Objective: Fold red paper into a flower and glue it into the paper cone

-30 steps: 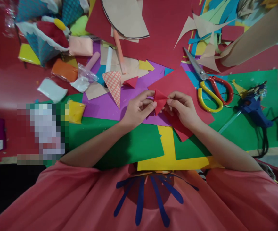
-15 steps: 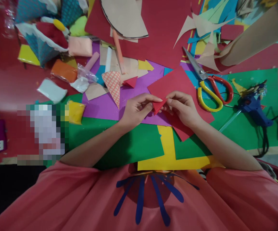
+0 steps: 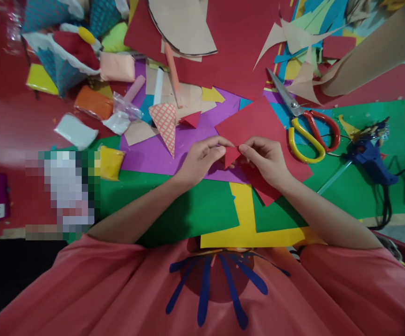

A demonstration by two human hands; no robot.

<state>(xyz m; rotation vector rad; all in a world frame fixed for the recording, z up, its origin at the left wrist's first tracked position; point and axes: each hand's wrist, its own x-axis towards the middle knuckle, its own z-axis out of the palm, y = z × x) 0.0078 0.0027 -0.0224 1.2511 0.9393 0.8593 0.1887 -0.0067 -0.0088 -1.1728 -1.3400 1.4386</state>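
Note:
A small red paper triangle (image 3: 231, 157) is pinched between both of my hands, its point hanging downward. My left hand (image 3: 205, 156) grips its left corner with thumb and fingers. At the opposite corner, my right hand (image 3: 263, 156) pinches it with thumb and forefinger; the other fingers curl partly out of sight. Beneath the right hand lies a red sheet (image 3: 258, 119) on the purple sheet (image 3: 199, 147). To the left are another small red triangular piece (image 3: 192, 120) and a cone with an orange lattice pattern (image 3: 165, 125).
Scissors (image 3: 302, 116) with red and yellow handles lie right of my hands. Further right rests a blue glue gun (image 3: 370, 161). Clay packets, such as an orange one (image 3: 93, 102), and patterned cones (image 3: 60, 65) crowd the left. A beige paper roll (image 3: 370, 51) stands at upper right.
The red paper triangle has turned so its flat face shows more. My left thumb has shifted up onto its upper left corner. Both hands stay in nearly the same place.

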